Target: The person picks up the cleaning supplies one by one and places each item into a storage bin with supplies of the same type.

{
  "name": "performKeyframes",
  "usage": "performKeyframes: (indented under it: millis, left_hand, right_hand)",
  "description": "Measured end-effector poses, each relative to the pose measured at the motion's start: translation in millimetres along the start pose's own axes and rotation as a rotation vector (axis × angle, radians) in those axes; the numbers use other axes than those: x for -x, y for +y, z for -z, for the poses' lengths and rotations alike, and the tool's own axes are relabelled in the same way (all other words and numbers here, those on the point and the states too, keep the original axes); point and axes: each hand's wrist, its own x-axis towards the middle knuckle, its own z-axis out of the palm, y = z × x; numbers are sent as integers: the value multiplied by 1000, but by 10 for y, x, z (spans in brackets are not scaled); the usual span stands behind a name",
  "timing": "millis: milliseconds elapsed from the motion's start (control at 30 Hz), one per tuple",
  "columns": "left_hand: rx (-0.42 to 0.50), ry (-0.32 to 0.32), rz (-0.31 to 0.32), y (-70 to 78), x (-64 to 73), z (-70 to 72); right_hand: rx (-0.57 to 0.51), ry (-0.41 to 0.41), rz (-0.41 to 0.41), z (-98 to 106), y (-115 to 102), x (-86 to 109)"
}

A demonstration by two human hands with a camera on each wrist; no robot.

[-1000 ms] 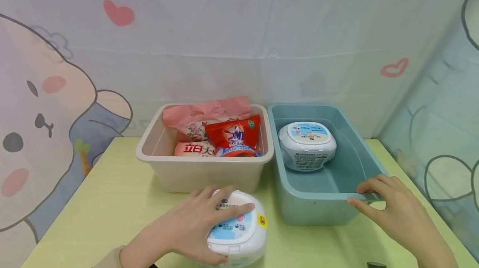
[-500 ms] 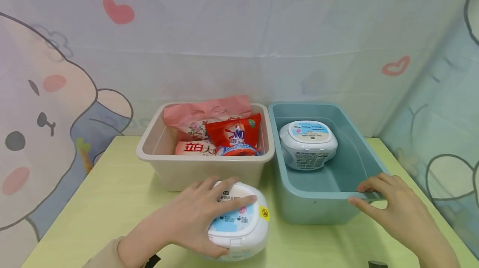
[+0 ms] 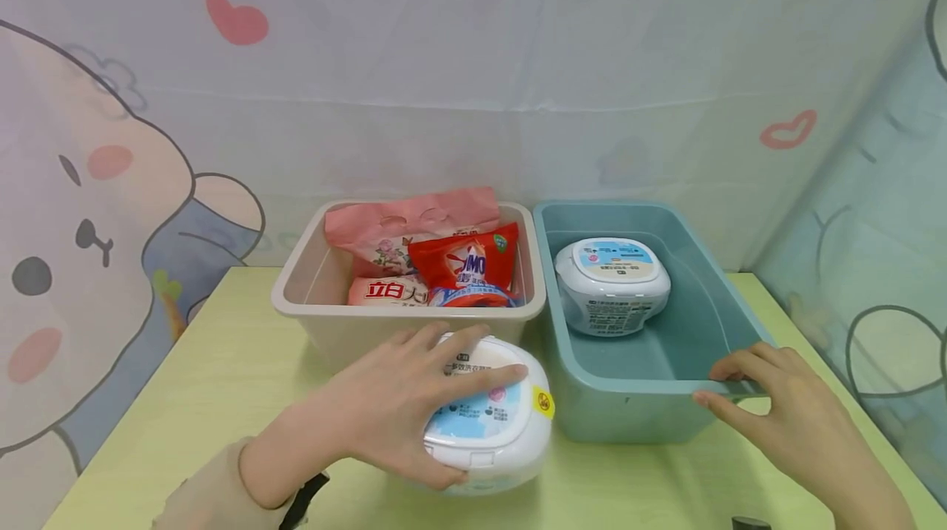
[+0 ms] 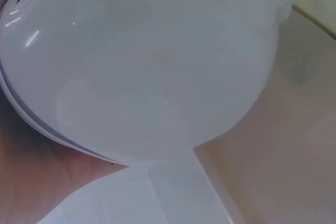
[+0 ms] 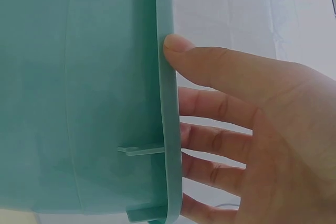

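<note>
My left hand [image 3: 392, 411] grips a white laundry-pod tub [image 3: 506, 464] from above, fingers and thumb spread around its lid. The tub has a blue printed lid label and a yellow sticker. It is in front of the beige bin and left of the teal bin [image 3: 621, 387]. In the left wrist view, the tub's smooth white side [image 4: 147, 66] fills most of the frame. My right hand [image 3: 795, 423] pinches the teal bin's front rim near its right corner; in the right wrist view the thumb [image 5: 181, 45] presses the rim's outer side.
A similar white tub [image 3: 614, 292] sits inside the teal bin, towards its left side. The beige bin [image 3: 399, 341] beside it holds a pink bag [image 3: 444, 209], a red detergent bag [image 3: 484, 267] and another packet [image 3: 385, 290]. A printed cloth [image 3: 444, 62] hangs behind the table.
My left hand has carried the tub away from me and to the right, closer to the teal bin. The right hand keeps its hold on the rim.
</note>
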Motion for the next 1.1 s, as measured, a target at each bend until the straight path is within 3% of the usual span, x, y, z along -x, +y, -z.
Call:
performKeyframes:
  millis: [367,667,1100]
  left_hand:
    - [2,2,1,-13,-42,163]
    - [-86,98,-48,-63,-88,259]
    - [-60,86,-45,-105,-174,360]
  right_hand:
    - [-10,0,2,0,-5,7]
    - [-7,6,11,-5,3,11]
    - [4,14,17,-5,-1,14]
